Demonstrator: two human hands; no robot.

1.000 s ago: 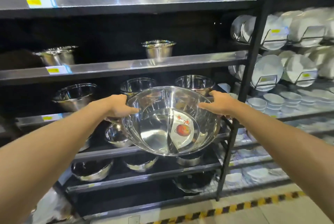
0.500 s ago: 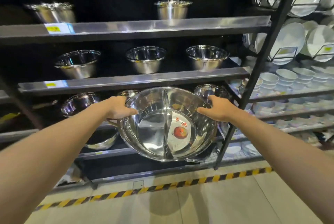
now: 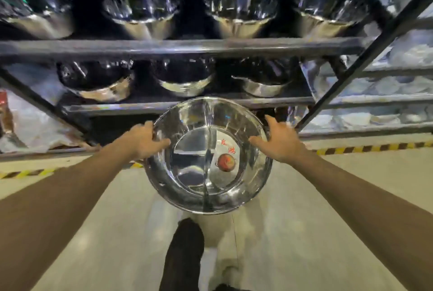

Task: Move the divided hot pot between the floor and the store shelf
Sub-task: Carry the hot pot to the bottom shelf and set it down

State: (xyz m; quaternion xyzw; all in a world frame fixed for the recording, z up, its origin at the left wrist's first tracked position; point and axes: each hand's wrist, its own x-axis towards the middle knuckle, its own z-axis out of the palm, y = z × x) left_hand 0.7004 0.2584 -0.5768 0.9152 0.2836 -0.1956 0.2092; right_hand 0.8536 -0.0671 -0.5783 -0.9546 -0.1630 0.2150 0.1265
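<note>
The divided hot pot (image 3: 187,173) is a wide shiny steel bowl with a centre partition and a red sticker in its right half. I hold it level over the pale floor (image 3: 304,220), in front of the lowest shelf (image 3: 164,105). My left hand (image 3: 143,139) grips the left rim with fingers curled inside. My right hand (image 3: 278,143) rests on the right rim, fingers spread over the edge. Both forearms stretch down towards it.
Steel bowls (image 3: 140,6) line the upper shelf and darker pots (image 3: 182,77) the one below. A black upright post (image 3: 365,53) separates a rack of white dishes (image 3: 386,84) on the right. Yellow-black tape (image 3: 375,147) marks the floor edge. My dark-trousered leg (image 3: 185,250) stands below the pot.
The pot has come down from shelf height to low over the floor, both hands still on its rim. My view has tilted steeply downward; the right fingers have spread.
</note>
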